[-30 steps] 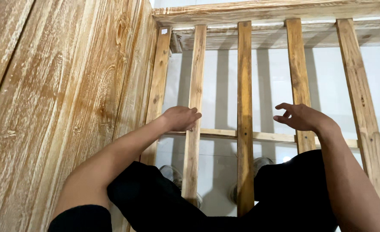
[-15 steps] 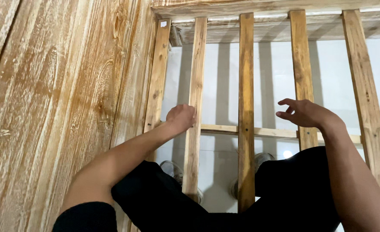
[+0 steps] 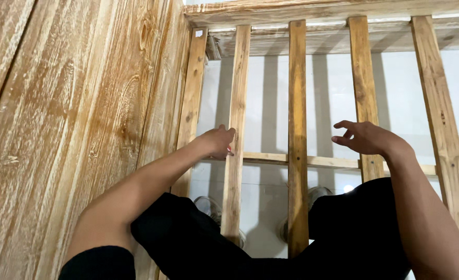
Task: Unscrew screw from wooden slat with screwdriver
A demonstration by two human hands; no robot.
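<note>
A wooden frame of several upright slats (image 3: 297,103) fills the view, joined by a thin cross rail (image 3: 323,161) and a top beam (image 3: 323,10). My left hand (image 3: 216,142) rests against the second slat (image 3: 237,93) at the height of the cross rail, fingers curled, with a small reddish thing at its fingertips that is too small to identify. My right hand (image 3: 364,138) hovers with fingers apart in front of the fourth slat (image 3: 364,78), holding nothing. My knees in black trousers (image 3: 343,228) are below.
Wide brushed wooden boards (image 3: 84,129) cover the left side, next to the frame's left post (image 3: 192,98). A white tiled floor (image 3: 328,88) shows through the gaps. Two sandalled feet (image 3: 209,205) are visible under the slats.
My left hand has slid up and to the right onto the second slat. My right hand has stayed near the fourth slat. The view has tilted slightly.
</note>
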